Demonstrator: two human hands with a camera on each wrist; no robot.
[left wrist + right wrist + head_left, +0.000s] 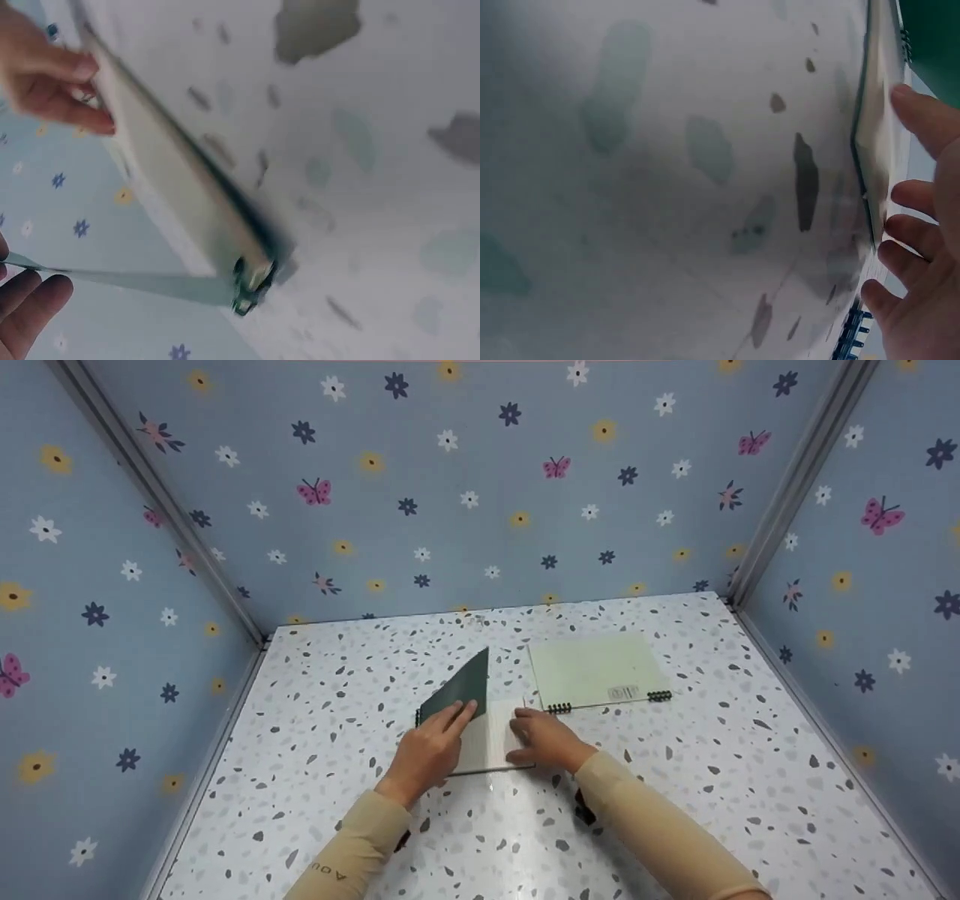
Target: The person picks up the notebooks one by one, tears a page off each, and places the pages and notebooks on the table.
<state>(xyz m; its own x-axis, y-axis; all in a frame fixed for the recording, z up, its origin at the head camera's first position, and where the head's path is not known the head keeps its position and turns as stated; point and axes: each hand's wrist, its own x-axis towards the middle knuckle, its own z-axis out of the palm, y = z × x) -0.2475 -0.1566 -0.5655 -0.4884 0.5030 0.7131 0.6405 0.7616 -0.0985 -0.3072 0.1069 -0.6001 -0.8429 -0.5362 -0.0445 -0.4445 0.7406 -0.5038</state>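
A spiral notebook lies open on the speckled tabletop, its dark green cover point(463, 688) raised at a slant. My left hand point(426, 750) pinches that cover by its edge; in the left wrist view the cover point(150, 283) stretches from the fingers to the black coil point(251, 285). On the notebook's right side, my right hand point(553, 739) touches the pale pages point(476, 751) with spread thumb and fingers. The right wrist view shows the right hand's thumb and fingers point(919, 244) against the page edge, not curled round it.
A second spiral notebook point(596, 666), pale green with a barcode, lies flat behind and right of the open one, its black coils toward me. Blue flowered panels point(465, 487) wall the back and both sides of the white speckled table point(300, 780).
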